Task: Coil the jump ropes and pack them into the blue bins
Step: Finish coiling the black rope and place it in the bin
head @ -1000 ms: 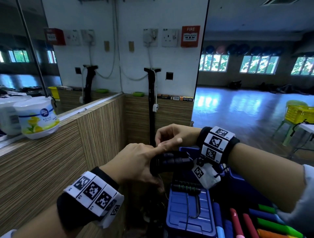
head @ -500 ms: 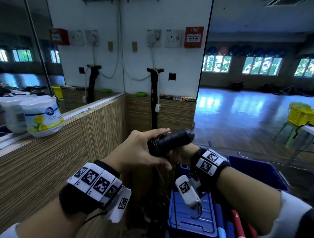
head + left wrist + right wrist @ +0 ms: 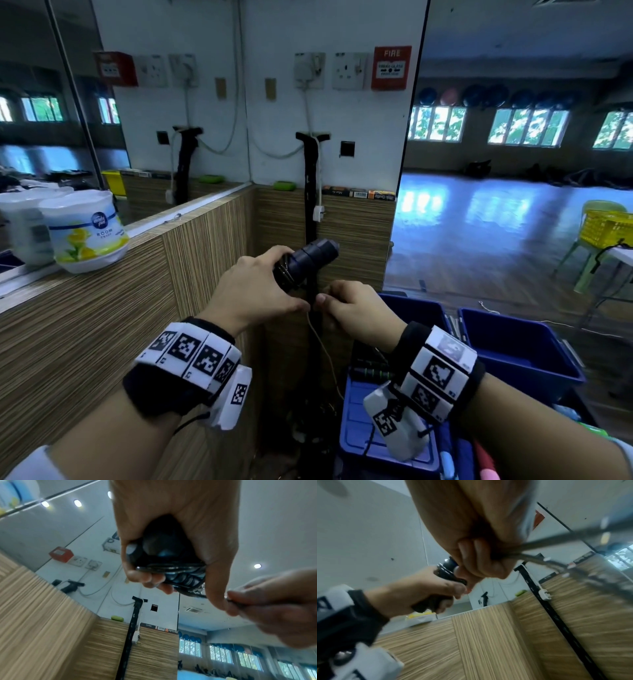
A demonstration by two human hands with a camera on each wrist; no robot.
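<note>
Left hand (image 3: 255, 294) grips rope handles (image 3: 310, 258); right hand (image 3: 356, 310) pinches cord (image 3: 323, 349).

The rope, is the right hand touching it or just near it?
Touching. The right wrist view shows the right hand with fingers curled round the rope, which runs out of its fist.

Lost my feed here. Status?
Left hand grips black rope handles. Right hand pinches the cord mid-wrap. Blue bin below, nothing blocking.
</note>
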